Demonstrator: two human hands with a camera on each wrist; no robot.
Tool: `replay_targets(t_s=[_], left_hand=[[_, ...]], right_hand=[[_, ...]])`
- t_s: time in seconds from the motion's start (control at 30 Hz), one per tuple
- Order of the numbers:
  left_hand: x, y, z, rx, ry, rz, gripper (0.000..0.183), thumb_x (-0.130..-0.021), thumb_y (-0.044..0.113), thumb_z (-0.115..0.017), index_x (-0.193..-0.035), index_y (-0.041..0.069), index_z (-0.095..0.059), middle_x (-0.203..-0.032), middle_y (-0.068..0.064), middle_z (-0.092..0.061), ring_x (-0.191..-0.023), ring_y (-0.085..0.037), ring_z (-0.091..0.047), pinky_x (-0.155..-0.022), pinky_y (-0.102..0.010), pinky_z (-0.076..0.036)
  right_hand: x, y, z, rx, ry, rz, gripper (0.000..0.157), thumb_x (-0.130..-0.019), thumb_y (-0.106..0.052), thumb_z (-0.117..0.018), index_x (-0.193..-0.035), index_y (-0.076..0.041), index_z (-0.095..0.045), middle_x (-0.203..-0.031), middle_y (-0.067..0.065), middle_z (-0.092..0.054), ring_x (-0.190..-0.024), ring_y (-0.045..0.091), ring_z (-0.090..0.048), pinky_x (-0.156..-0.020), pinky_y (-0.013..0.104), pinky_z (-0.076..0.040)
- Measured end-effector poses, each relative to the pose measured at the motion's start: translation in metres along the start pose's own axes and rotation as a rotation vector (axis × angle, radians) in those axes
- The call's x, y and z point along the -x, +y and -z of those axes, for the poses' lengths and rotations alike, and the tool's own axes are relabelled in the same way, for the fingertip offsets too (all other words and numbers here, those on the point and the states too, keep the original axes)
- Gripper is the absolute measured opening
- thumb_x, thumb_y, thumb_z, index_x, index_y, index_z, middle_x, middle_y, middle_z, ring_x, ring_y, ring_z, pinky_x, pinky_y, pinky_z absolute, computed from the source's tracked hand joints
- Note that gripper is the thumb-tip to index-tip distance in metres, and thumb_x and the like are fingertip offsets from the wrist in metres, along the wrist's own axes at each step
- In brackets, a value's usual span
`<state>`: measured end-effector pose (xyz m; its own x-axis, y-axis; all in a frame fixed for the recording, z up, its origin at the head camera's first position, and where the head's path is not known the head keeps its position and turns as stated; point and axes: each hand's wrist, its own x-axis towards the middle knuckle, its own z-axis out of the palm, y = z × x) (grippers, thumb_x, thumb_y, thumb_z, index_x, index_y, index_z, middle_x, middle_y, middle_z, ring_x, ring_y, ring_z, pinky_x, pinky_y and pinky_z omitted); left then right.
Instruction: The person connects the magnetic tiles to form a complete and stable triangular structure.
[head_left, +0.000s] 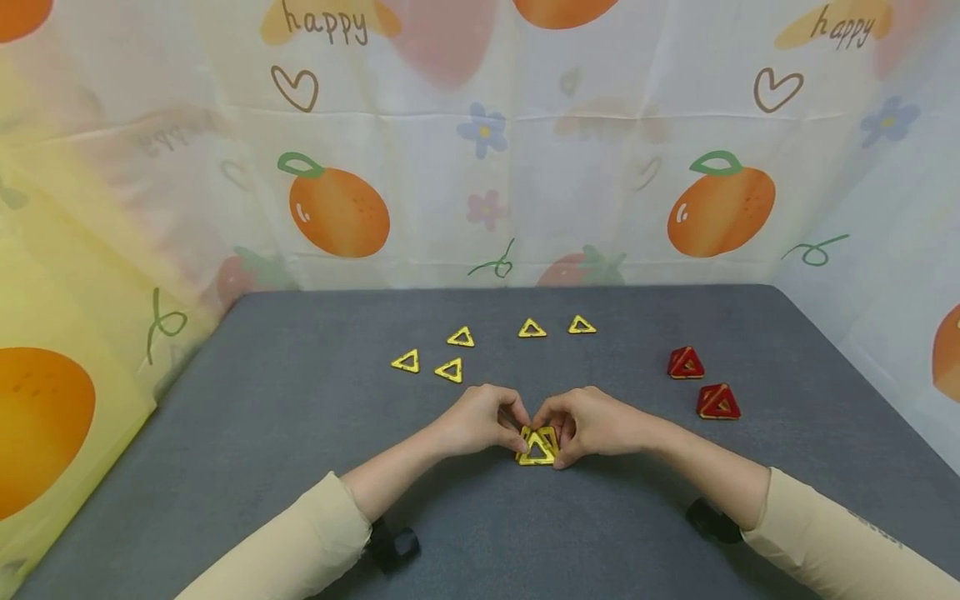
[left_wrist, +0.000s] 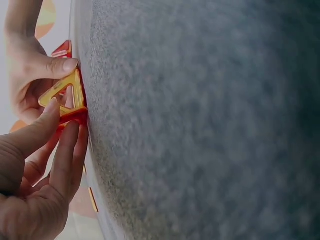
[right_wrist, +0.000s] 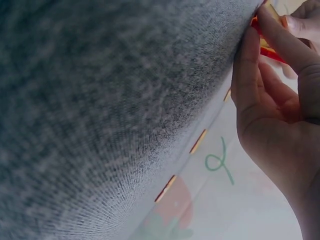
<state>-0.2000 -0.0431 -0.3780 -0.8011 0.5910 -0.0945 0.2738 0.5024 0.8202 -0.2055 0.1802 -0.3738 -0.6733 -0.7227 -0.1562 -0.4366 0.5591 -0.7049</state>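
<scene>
In the head view, a small pyramid of yellow triangle tiles stands on the grey table between both hands. My left hand pinches its left side with thumb and fingers. From the other side my right hand grips it, thumb low at the front corner and index finger near the top. The left wrist view shows the yellow tiles with red edges, and the left thumb pressed against one face. Mostly hidden behind fingers, the pyramid shows only partly in the right wrist view.
Several loose yellow triangle tiles lie flat beyond the hands, among them a left one and a far right one. Two red pyramids stand at the right. A printed curtain hangs behind the grey table.
</scene>
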Motion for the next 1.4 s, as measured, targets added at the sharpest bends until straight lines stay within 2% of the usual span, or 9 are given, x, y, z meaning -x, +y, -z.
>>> replay_targets(t_s=[0.13,0.47,0.73,1.07,1.4], left_hand=[[-0.0005,0.001,-0.0021,0.016,-0.004,-0.005,0.022,-0.076,0.006,-0.083,-0.094,0.003,-0.071,-0.092,-0.011,-0.075,-0.078,-0.013,-0.074,-0.066,-0.02,-0.057],[-0.0017,0.0016,-0.0056,-0.014,0.007,-0.021,0.022,-0.075,0.006,-0.084,-0.094,0.005,-0.072,-0.091,-0.01,-0.075,-0.075,-0.01,-0.073,-0.063,-0.018,-0.055],[-0.0015,0.0016,-0.0075,-0.079,0.024,-0.062,0.021,-0.075,0.01,-0.084,-0.091,0.007,-0.072,-0.088,-0.007,-0.075,-0.069,-0.008,-0.068,-0.06,-0.017,-0.052],[-0.0005,0.0031,-0.0086,-0.115,0.023,-0.072,0.02,-0.075,0.01,-0.084,-0.092,0.008,-0.072,-0.088,-0.006,-0.075,-0.07,-0.009,-0.068,-0.06,-0.018,-0.051],[-0.0001,0.002,-0.0064,-0.074,0.022,-0.068,0.022,-0.075,0.009,-0.084,-0.093,0.007,-0.072,-0.087,-0.008,-0.075,-0.072,-0.012,-0.07,-0.06,-0.017,-0.052]], right_hand=[[-0.0006,-0.0009,0.0001,0.016,0.014,0.007,0.041,-0.073,-0.017,-0.087,-0.111,-0.013,-0.07,-0.083,-0.002,-0.069,-0.067,0.001,-0.063,-0.06,0.021,-0.054],[-0.0013,-0.0003,-0.0012,0.017,0.032,-0.005,0.042,-0.071,-0.019,-0.089,-0.108,-0.014,-0.07,-0.08,-0.005,-0.069,-0.068,0.002,-0.063,-0.061,0.021,-0.053],[-0.0002,-0.0003,-0.0022,0.052,0.055,0.022,0.04,-0.071,-0.02,-0.089,-0.107,-0.014,-0.071,-0.08,-0.002,-0.069,-0.067,0.001,-0.06,-0.061,0.02,-0.052],[-0.0007,0.0004,-0.0029,0.062,0.062,0.028,0.039,-0.071,-0.023,-0.089,-0.105,-0.014,-0.071,-0.081,-0.003,-0.068,-0.071,0.0,-0.059,-0.063,0.02,-0.052],[-0.0014,0.0009,-0.0035,0.063,0.062,0.03,0.039,-0.072,-0.024,-0.089,-0.106,-0.014,-0.071,-0.081,-0.003,-0.068,-0.071,0.001,-0.059,-0.063,0.019,-0.051]])
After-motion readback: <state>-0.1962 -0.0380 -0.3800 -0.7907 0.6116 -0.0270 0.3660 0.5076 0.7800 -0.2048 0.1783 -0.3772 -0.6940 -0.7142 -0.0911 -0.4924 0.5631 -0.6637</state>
